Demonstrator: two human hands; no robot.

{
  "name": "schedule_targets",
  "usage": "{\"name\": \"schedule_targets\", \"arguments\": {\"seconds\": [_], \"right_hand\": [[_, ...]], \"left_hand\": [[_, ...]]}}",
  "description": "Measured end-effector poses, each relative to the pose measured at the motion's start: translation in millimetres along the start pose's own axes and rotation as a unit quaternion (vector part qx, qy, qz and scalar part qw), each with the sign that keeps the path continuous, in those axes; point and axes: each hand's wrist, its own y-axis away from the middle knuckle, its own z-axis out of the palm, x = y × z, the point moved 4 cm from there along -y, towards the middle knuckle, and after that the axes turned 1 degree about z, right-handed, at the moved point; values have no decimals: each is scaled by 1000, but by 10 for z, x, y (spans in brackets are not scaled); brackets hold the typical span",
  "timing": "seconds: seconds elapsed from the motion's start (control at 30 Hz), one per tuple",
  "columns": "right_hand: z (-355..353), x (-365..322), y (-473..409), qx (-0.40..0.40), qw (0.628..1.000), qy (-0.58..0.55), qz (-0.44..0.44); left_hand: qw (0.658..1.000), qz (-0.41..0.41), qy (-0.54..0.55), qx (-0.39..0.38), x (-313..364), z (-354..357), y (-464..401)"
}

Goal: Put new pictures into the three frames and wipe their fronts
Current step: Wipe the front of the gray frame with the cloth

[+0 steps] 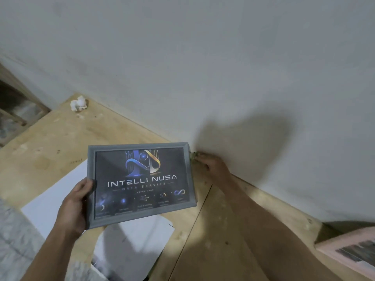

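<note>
Currently logged, all places taken from the frame (141, 184):

- Frame: grey moulding, landscape, front up, tilted, lifted above the board (60, 138). Print inside dark, with a blue and gold emblem and the words "INTELLI NUSA DATA SERVICE"; row of small icons along the lower edge, captions too blurred to read.
- Left hand (78, 201): at the frame's left edge, gripping it, thumb over the front moulding, fingers curled behind and out of sight.
- Right hand (211, 165): just beyond the frame's upper right corner, low on the board where it meets the wall (203, 57). Fingers bent around a small greenish wad (192, 156); nature of the wad unclear, grip only partly visible.
- White sheets (132, 240): lying flat on the board, under and below the frame, overlapping one another.
- Crumpled tissue (78, 103): well beyond the frame's upper left, on the board close against the wall.
- Pink box (349, 250): far to the frame's lower right, at the picture's edge, dark printed panel on top.
- Wooden slats (18, 110): far to the frame's upper left, past the board's edge.
</note>
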Motion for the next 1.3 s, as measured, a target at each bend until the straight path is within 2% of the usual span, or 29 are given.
{"name": "schedule_targets", "arguments": {"seconds": [0.03,0.1,0.2,0.4,0.43,0.5,0.57,0.63,0.67,0.83,0.93,1.07,1.2,1.3], "right_hand": [[64,25,-33,-2,999,34,-11],[217,150,-125,67,995,71,-31],[469,276,-208,98,989,63,-94],[422,188,-246,-22,997,13,-72],[332,131,-172,-20,998,-22,-46],[141,42,-6,48,990,-133,10],[-28,-71,326,113,942,-302,92],[-170,-172,689,128,872,-454,129],[-263,-234,923,140,854,-485,127],[-727,-264,1925,213,866,-437,118],[-977,-138,2457,296,840,-425,160],[-1192,63,3108,391,808,-411,159],[-1328,329,3430,459,785,-375,178],[-1412,579,3488,478,786,-340,194]], "left_hand": [[1000,2,-2,1,-20,-30,-7],[1000,4,0,1,-60,-118,-49],[1000,-15,6,-5,-111,-235,-82],[1000,-27,9,-13,-123,-39,-28],[999,-24,12,-24,-72,54,23],[999,-25,20,-31,-22,175,53],[998,-17,20,-54,101,293,149],[997,-13,21,-78,153,401,166],[995,-12,14,-94,179,455,186],[978,3,-21,-205,294,1001,436],[957,57,-90,-269,388,1380,559],[909,154,-198,-333,442,1922,725],[885,188,-228,-360,401,2371,894],[883,190,-241,-354,257,2681,838]]}}
